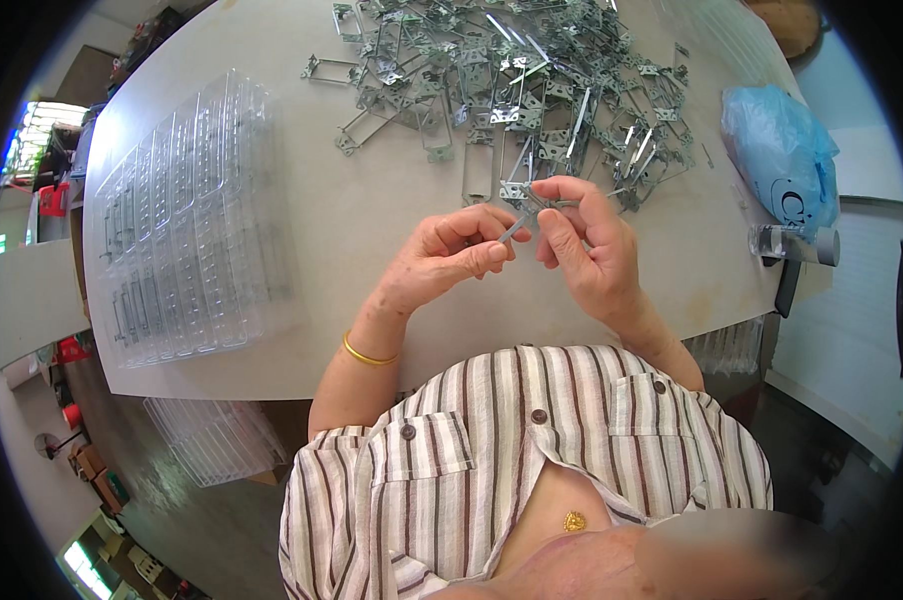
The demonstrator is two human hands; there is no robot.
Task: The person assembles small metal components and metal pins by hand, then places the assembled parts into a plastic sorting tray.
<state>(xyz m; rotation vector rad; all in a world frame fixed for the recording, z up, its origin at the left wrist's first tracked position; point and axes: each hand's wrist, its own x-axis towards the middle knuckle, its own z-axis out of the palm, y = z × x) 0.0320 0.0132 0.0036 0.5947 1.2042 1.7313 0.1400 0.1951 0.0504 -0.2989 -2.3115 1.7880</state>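
Just in front of a heap of metal brackets (532, 85), both my hands are raised over the table. My left hand (447, 255) pinches the lower end of a thin grey metal bracket (515, 228) between thumb and fingertips. The fingers of my right hand (592, 245) close around its upper end, thumb and forefinger bent together. Part of the bracket is hidden behind the fingers, and its far end overlaps the heap in view. To the left lies a clear plastic tray (207, 190) with ribbed compartments; several metal brackets (137, 310) show in its left part.
A blue plastic bag (782, 150) sits at the table's right edge, with a clear bottle (792, 244) lying beside it. More clear plastic trays (717, 30) are at the far right. Below the table's left edge stands a white wire rack (217, 440). The pale table (342, 250) has a curved-looking rim.
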